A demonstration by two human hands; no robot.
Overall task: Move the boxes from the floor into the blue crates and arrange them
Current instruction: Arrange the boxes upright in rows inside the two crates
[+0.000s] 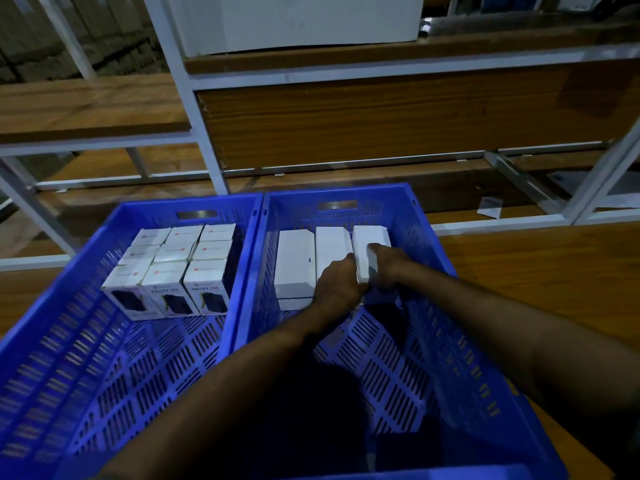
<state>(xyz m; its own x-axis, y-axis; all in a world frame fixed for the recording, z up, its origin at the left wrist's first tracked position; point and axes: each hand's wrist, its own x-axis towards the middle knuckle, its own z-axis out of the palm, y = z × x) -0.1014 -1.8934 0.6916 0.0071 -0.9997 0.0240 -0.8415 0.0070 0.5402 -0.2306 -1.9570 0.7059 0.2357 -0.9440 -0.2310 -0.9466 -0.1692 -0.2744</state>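
In the right crate [346, 190], the rightmost white box [367, 237], long axis pointing away, is gripped on either side by the left hand [337, 284] and right hand [388, 263].

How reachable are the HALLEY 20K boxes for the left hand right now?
Probably yes, once it lets go: the left hand grips the rightmost white box in the right crate. The HALLEY 20K boxes stand uncovered in the open left crate; only the crates' adjoining walls lie between.

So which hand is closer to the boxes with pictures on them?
Left. The left hand is right of the picture boxes; the right hand is farther right, across the white box both hold.
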